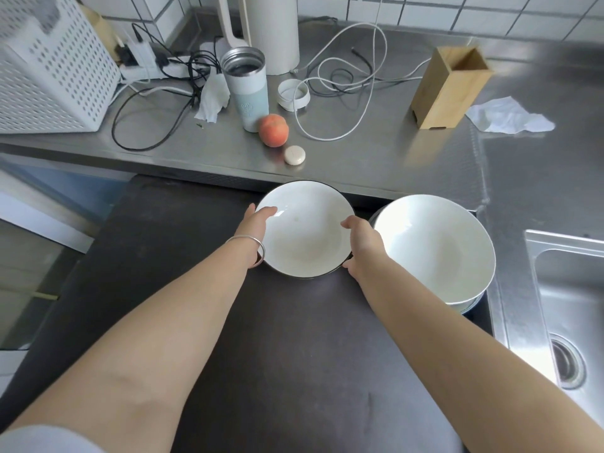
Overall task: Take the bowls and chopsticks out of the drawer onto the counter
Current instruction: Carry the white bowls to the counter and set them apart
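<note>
Bowl (305, 228) between both hands (258, 223)

White bowl (305, 228) with thin dark rim; second bowl (434, 248) plain white; drawer (196, 256) dark brown-black; counter (359, 152) brushed silver-grey steel; peach (274, 130) orange-red; tumbler (247, 89) pale mint and white, steel mouth; wooden box (451, 88) light tan; perforated bin (49, 70) white, dotted with holes; wall tiles (425, 11) white, grey grout; bangle (253, 245) silver
</note>
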